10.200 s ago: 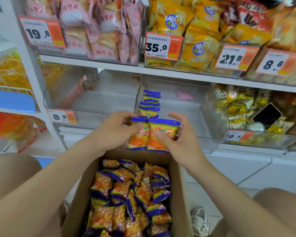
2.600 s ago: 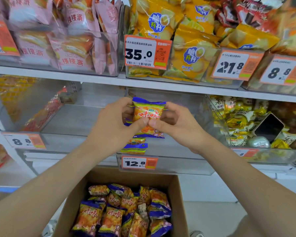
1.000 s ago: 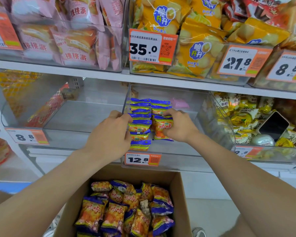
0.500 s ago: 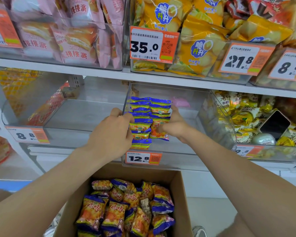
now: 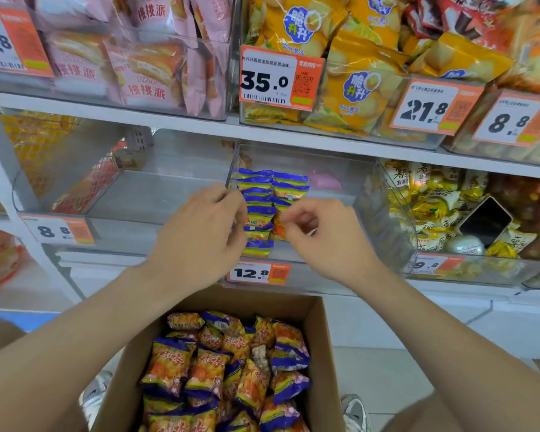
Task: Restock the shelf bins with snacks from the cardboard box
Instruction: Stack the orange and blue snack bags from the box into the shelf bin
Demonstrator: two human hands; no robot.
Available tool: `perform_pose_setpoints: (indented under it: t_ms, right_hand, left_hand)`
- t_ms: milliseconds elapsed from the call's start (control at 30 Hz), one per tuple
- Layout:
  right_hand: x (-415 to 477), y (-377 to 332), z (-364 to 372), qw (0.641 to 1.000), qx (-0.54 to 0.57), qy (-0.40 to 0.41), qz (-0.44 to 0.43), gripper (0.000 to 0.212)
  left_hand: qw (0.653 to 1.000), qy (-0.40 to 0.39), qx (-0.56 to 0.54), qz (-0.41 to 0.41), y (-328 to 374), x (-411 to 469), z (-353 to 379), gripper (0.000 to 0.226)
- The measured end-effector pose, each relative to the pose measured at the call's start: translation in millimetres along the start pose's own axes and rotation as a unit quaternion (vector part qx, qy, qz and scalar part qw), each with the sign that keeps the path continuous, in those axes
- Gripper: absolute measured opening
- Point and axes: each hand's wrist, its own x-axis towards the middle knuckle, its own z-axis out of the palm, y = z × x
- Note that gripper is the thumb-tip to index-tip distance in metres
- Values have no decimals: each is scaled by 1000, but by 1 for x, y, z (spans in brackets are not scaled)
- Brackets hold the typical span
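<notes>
Cardboard box (image 5: 323, 335) sat nearest, low centre, full of orange-and-blue snack packets (image 5: 225, 369). Above it, left hand (image 5: 200, 235) and right hand (image 5: 325, 241) hovered before the clear bin (image 5: 306, 275), fingers of both loosely curled, nothing held; left fingertips just beside the stock, contact unclear. Inside the bin, two rows of packets (image 5: 262, 198) stood on edge behind the 12.8 price tag (image 5: 258, 272).

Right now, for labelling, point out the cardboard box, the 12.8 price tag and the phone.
cardboard box (image 5: 324, 353), head view, right wall
12.8 price tag (image 5: 258, 273), head view, digits
phone (image 5: 484, 222), head view, dark screen
</notes>
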Motion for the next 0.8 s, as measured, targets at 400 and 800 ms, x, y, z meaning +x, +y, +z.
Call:
perform_pose_setpoints:
  t_ms: [400, 800]
  right_hand:
    - [-123, 63, 109, 904, -183, -387, -14, 27]
    - [-153, 108, 192, 886, -129, -419, 147, 91]
  left_hand:
    - [835, -537, 121, -14, -35, -111, 87, 20]
    - [732, -642, 210, -90, -77, -157, 135, 57]
